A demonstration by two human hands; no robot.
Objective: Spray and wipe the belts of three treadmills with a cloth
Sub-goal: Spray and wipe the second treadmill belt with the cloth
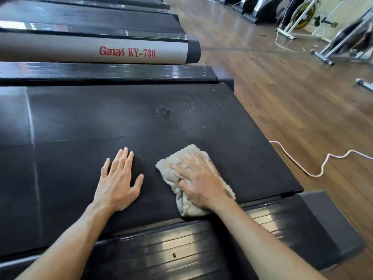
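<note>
A black treadmill belt [84, 138] fills the middle of the view. Damp spray spots [166, 113] show on it toward the far right. A crumpled beige cloth [186, 156] lies on the belt near its right end. My right hand [198, 184] lies on top of the cloth with fingers spread, pressing it onto the belt. My left hand [119, 182] rests flat on the bare belt just left of the cloth, fingers straight. No spray bottle is in view.
The near black side rail [181, 249] runs along the bottom. Beyond the belt lie a grey rail marked "Ganas KY-730" [101, 51] and another treadmill belt [90, 19]. A white cable [314, 172] lies on the wooden floor at right. Exercise bikes [302, 15] stand at the far right.
</note>
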